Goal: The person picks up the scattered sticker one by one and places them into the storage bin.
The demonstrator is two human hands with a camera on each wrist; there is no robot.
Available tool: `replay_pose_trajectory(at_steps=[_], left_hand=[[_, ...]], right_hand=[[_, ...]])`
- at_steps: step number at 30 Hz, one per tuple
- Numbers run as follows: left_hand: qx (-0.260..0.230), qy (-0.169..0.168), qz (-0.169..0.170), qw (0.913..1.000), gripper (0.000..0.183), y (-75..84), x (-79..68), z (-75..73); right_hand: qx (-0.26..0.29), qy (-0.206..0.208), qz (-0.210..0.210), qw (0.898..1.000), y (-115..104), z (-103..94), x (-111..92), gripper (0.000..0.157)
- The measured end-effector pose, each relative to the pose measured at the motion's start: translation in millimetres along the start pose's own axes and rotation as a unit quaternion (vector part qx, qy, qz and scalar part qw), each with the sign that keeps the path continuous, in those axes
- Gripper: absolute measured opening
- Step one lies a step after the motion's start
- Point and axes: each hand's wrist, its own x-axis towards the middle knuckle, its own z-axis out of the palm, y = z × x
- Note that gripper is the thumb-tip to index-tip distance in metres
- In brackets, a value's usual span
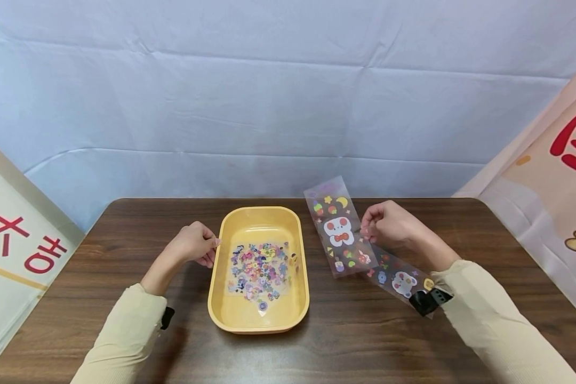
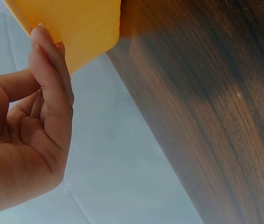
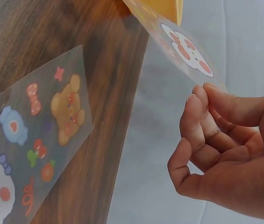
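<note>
A yellow plastic tray [image 1: 259, 329] stands on the table, holding small colourful stickers [image 1: 259, 269] on clear film. My left hand [image 1: 192, 244] grips its left side, thumb at the rim; the left wrist view shows the fingertips against the tray wall [image 2: 92, 28]. To the right of the tray, my right hand [image 1: 389, 221] pinches the edge of a clear sticker sheet [image 1: 338, 232] with a white bunny and fruits between thumb and forefinger. In the right wrist view this sheet [image 3: 188, 51] is tilted up off the table. A second sticker sheet [image 1: 400, 280] with a bear lies beneath, partly overlapped.
The brown wooden table [image 1: 355, 341] ends at a pale cloth backdrop [image 1: 269, 106]. Printed banners [image 1: 24, 234] hang on both sides. A black wrist camera [image 1: 427, 301] on the right forearm overlaps the lower sheet's end in the head view.
</note>
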Motion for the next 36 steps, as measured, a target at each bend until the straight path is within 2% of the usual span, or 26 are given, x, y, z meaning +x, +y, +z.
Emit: replay_pose_trajectory(at_steps=[5, 23, 36], left_hand=[[0.003, 0.0, -0.002, 1.0, 0.025, 0.0, 0.2, -0.2], [0.003, -0.003, -0.008, 1.0, 0.025, -1.6, 2.5, -1.1], [0.001, 0.004, -0.003, 1.0, 0.025, 0.5, 3.5, 12.2]], right_hand=[[-0.004, -0.001, -0.015, 1.0, -6, 0.2, 0, 0.011], [0.018, -0.01, -0.017, 1.0, -25, -1.0, 0, 0.01], [0.018, -0.012, -0.028, 0.999, -23, -2.7, 3, 0.005]])
